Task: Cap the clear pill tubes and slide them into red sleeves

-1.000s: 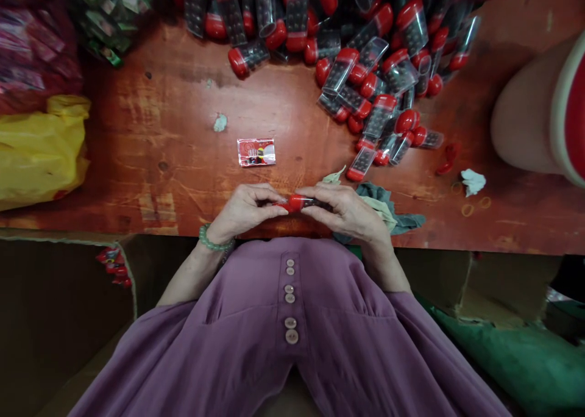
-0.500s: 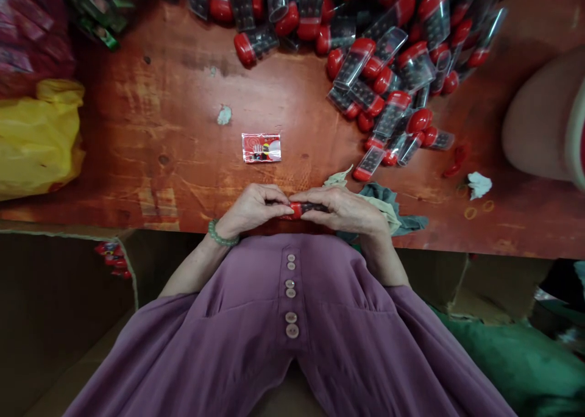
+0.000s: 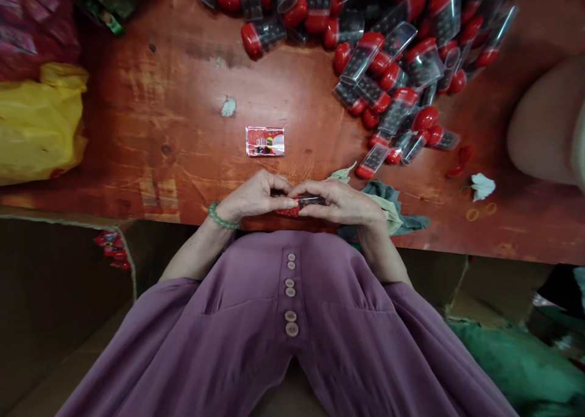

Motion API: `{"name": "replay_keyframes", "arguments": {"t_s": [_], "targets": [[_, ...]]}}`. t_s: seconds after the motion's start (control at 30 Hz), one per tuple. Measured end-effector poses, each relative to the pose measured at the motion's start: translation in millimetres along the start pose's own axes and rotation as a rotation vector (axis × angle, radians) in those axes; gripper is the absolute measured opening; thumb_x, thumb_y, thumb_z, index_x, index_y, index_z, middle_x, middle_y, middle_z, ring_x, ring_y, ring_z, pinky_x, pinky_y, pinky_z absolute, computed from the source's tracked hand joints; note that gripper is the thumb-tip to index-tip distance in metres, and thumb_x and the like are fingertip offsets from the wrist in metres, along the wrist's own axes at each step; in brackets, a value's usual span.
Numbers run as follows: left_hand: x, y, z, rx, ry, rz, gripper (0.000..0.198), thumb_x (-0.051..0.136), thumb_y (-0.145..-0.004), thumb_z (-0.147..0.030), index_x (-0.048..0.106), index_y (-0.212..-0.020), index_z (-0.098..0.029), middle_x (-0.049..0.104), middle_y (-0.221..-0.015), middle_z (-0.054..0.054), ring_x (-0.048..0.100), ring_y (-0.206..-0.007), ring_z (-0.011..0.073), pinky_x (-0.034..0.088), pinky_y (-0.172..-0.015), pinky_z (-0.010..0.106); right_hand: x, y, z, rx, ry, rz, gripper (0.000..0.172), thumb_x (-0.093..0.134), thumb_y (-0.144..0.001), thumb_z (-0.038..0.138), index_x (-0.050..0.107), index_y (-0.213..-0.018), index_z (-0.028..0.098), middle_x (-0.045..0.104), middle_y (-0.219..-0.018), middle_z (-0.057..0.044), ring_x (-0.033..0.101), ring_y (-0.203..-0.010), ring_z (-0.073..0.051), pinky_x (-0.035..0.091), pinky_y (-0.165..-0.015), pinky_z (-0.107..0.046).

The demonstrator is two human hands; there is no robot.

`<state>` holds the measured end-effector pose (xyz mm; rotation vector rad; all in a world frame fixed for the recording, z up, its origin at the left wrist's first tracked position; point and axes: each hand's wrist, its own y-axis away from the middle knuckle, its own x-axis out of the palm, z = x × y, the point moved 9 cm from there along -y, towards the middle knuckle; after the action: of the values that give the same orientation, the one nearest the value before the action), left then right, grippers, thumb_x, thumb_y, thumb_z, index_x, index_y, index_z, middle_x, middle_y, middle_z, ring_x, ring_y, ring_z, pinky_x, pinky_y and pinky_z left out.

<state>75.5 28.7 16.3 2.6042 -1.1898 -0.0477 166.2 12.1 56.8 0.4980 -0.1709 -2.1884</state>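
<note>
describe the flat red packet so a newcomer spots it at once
At the near edge of the reddish table, find the left hand. Just beyond it lies the packet: flat, rectangular and printed, unlike the red-capped tubes or the whitish patch.

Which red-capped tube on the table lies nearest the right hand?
The tube at the near edge of the pile, red cap pointing down-left; the others all lie farther from the right hand.

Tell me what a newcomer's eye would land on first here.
Most likely the heap of red-capped clear tubes, across the far middle and right of the table. Next, perhaps, the bright yellow bag at the left. Then the left hand and right hand, holding a small red-and-dark object between them at the table's near edge.
</note>
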Motion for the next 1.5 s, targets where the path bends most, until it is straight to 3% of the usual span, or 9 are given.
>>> {"name": "replay_keyframes", "arguments": {"t_s": [0.17,0.4,0.6,0.8,0.97,1.13,1.3,1.43,1.5], "targets": [[-4.0,0.5,2.4,-0.062,0.092,-0.031,0.028,0.079,-0.072,-0.043,0.077,-0.077,-0.016,0.073,-0.07,0.003,0.063,-0.061,0.0131,0.049,-0.059,0.023,0.7,2.2,-8.3,0.025,-0.099,-0.139,0.024,0.063,-0.092,0.032,0.065,-0.111,0.017,0.071,-0.085,0.0,0.061,-0.072,-0.012,0.045,-0.069,-0.023],[-22.3,25.7,17.7,-0.059,0.677,-0.343,0.06,0.092,-0.057,-0.047,0.075,-0.107,-0.018,0.077,-0.095,0.008,0.072,-0.081,0.017,0.056,-0.076,0.026,2.4,1.3,-30.3,0.014,-0.49,-0.442,0.027,0.068,-0.089,0.038,0.064,-0.108,0.019,0.07,-0.095,-0.001,0.064,-0.082,-0.012,0.052,-0.077,-0.026],[-10.0,33.3,32.0,-0.057,0.744,-0.588,0.031,0.092,-0.058,-0.037,0.077,-0.077,-0.017,0.076,-0.076,0.004,0.067,-0.067,0.0116,0.055,-0.069,0.023,4.2,-7.5,-31.6,-0.007,-0.609,-0.54,0.025,0.068,-0.088,0.038,0.062,-0.105,0.02,0.068,-0.088,0.002,0.062,-0.073,-0.009,0.053,-0.074,-0.025],[-10.5,30.4,40.3,-0.07,0.814,-0.805,0.033,0.091,-0.057,-0.041,0.075,-0.07,-0.016,0.071,-0.063,0.0,0.059,-0.054,0.0069,0.05,-0.058,0.02,4.3,-7.2,-30.6,-0.026,-0.402,-0.772,0.026,0.064,-0.091,0.041,0.06,-0.109,0.022,0.068,-0.092,-0.001,0.065,-0.08,-0.014,0.055,-0.08,-0.031],[-12.1,25.7,38.7,-0.052,0.831,-0.796,0.037,0.091,-0.057,-0.046,0.074,-0.07,-0.016,0.072,-0.064,0.001,0.061,-0.055,0.0089,0.051,-0.059,0.023,9.8,-13.0,-32.2,-0.064,-0.536,-0.791,0.028,0.06,-0.093,0.045,0.055,-0.11,0.023,0.067,-0.09,0.0,0.065,-0.074,-0.012,0.058,-0.075,-0.03],[-16.9,22.2,28.6,0.033,0.811,-0.784,0.031,0.091,-0.059,-0.041,0.077,-0.076,-0.018,0.076,-0.077,0.003,0.069,-0.071,0.0141,0.055,-0.078,0.029,7.4,-12.1,-26.6,-0.103,-0.343,-0.829,0.027,0.06,-0.094,0.038,0.056,-0.117,0.024,0.067,-0.102,-0.003,0.067,-0.091,-0.015,0.057,-0.087,-0.032],[-20.6,20.7,23.4,0.041,0.752,-0.719,0.022,0.089,-0.063,-0.034,0.078,-0.075,-0.02,0.076,-0.077,0.001,0.069,-0.074,0.0139,0.055,-0.081,0.028,11.2,-17.3,-20.1,-0.137,-0.293,-0.689,0.042,0.056,-0.097,0.037,0.046,-0.136,0.025,0.067,-0.093,-0.001,0.067,-0.082,-0.014,0.059,-0.081,-0.031],[-24.0,18.9,22.6,0.036,0.682,-0.662,0.018,0.086,-0.068,-0.033,0.078,-0.076,-0.02,0.075,-0.076,0.0,0.066,-0.071,0.011,0.054,-0.077,0.024,6.7,-16.4,-14.1,-0.144,-0.258,-0.675,0.039,0.056,-0.097,0.04,0.052,-0.132,0.024,0.067,-0.117,-0.007,0.067,-0.107,-0.018,0.056,-0.096,-0.035],[-23.9,16.2,23.0,0.028,0.659,-0.627,0.017,0.086,-0.07,-0.033,0.078,-0.078,-0.02,0.075,-0.077,0.0,0.065,-0.069,0.0102,0.053,-0.074,0.023,4.9,-16.1,-15.0,-0.129,-0.272,-0.708,0.035,0.058,-0.095,0.041,0.057,-0.125,0.023,0.067,-0.119,-0.007,0.066,-0.108,-0.019,0.055,-0.097,-0.036]]}}
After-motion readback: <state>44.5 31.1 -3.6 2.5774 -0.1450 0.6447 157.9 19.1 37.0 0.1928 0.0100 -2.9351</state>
